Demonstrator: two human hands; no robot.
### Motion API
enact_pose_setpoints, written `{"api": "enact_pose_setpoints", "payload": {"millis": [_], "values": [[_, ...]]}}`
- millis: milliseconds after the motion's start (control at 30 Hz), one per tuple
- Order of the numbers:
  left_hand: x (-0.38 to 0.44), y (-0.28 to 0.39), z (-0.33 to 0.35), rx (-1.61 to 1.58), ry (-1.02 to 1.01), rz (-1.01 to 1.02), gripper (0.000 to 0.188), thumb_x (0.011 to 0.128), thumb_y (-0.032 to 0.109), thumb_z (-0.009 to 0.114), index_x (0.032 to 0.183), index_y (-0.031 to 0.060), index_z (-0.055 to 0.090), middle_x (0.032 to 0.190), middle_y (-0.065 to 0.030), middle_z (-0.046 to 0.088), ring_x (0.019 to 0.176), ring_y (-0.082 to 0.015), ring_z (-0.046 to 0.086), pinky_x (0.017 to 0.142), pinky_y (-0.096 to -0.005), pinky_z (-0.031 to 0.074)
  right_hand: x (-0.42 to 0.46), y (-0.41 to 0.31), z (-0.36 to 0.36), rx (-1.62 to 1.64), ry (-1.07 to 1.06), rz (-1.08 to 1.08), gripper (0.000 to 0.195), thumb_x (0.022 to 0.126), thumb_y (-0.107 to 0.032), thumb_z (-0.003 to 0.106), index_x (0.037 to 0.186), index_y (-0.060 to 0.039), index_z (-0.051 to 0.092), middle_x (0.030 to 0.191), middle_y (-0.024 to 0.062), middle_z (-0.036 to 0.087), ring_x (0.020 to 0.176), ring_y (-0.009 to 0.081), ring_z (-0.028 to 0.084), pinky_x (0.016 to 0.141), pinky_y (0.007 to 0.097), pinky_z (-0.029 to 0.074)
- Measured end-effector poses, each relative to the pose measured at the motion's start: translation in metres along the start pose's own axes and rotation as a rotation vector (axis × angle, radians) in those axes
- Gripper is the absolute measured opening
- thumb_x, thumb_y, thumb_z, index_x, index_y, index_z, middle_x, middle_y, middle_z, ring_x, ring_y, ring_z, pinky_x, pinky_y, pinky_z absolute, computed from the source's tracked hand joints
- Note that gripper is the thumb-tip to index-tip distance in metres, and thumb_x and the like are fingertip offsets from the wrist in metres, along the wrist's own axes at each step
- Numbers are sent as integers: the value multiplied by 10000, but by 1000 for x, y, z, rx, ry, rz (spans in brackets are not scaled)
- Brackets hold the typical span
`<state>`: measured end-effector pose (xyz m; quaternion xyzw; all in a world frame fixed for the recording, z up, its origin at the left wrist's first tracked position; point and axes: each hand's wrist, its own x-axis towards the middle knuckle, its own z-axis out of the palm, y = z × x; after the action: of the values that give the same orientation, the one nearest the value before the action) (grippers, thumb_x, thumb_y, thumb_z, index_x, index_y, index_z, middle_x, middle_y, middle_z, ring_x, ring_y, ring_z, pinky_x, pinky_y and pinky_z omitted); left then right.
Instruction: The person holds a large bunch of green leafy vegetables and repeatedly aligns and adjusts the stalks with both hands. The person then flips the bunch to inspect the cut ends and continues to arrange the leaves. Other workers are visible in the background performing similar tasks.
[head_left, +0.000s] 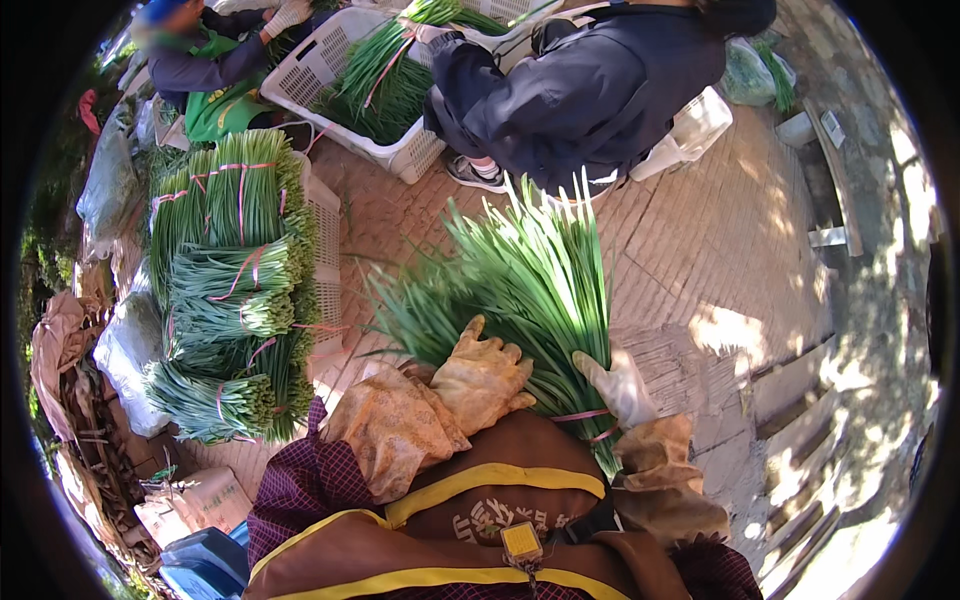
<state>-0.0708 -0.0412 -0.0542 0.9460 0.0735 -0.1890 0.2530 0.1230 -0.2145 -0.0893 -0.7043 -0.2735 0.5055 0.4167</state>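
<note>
A large bunch of Chinese chives (555, 300) fans out before me, its leaves pointing away and its cut ends near my lap. Two pink ties (581, 415) circle it close to the base. My right hand (621, 386), in a pale, stained glove, grips the bunch along its right side. Against the leaves on the left lies my left hand (484, 371), gloved as well, its fingers somewhat apart and not closed around anything I can see. The leaf tips beyond it are blurred. A brown apron (517, 457) with yellow trim covers my lap below the bunch.
Tied chive bundles (232, 292) are stacked at left, beside a white plastic crate (327, 270). Ahead, a co-worker in a dark jacket (577, 90) holds chives over another white crate (401, 161). A second person (217, 67) sits far left. Wooden slats (799, 450) lie right.
</note>
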Motion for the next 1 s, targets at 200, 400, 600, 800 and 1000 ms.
{"api": "enact_pose_setpoints", "payload": {"millis": [200, 400, 600, 800, 1000], "values": [[-26, -6, 27, -183, 245, 165, 482, 909, 354, 707, 1285, 58, 660, 1059, -129, 670, 951, -342, 648, 846, -458, 529, -13, -19, -2, 140, 33, 115, 318, 1033, -198, 614, 1232, 47, 651, 1080, 66, 711, 975, 151, 619, 891, 303, 503], [-20, 2, -9, -219, 573, 207, 411, 915, 277, 709, 1237, 23, 681, 1178, -151, 687, 1039, -327, 665, 898, -443, 541, -15, -22, -2, 105, 20, 26, 324, 1045, -227, 593, 1201, 50, 657, 1034, 59, 718, 929, 144, 623, 844, 314, 504], [31, 7, -6, 15, 627, -4, 370, 982, 285, 599, 1228, 24, 687, 1286, -114, 671, 1290, -295, 571, 1185, -480, 330, -18, -37, 3, 82, 68, 81, 312, 1028, -240, 618, 1145, 43, 680, 952, 80, 715, 877, 139, 601, 792, 318, 495], [20, -3, 18, -198, 544, -18, 357, 989, 313, 588, 1221, 61, 691, 1121, -89, 708, 1107, -284, 637, 1067, -475, 421, -20, -20, 1, 64, 132, 101, 336, 1016, -281, 631, 1079, 41, 702, 873, 71, 697, 796, 133, 555, 722, 331, 474], [28, 3, 6, -335, 899, -76, 327, 928, 175, 679, 1245, 96, 665, 1209, -91, 669, 1048, -309, 663, 902, -405, 551, -20, -28, 2, -59, 177, 94, 384, 1008, -329, 632, 999, 47, 714, 713, 54, 621, 683, 141, 490, 650, 358, 437]]}}
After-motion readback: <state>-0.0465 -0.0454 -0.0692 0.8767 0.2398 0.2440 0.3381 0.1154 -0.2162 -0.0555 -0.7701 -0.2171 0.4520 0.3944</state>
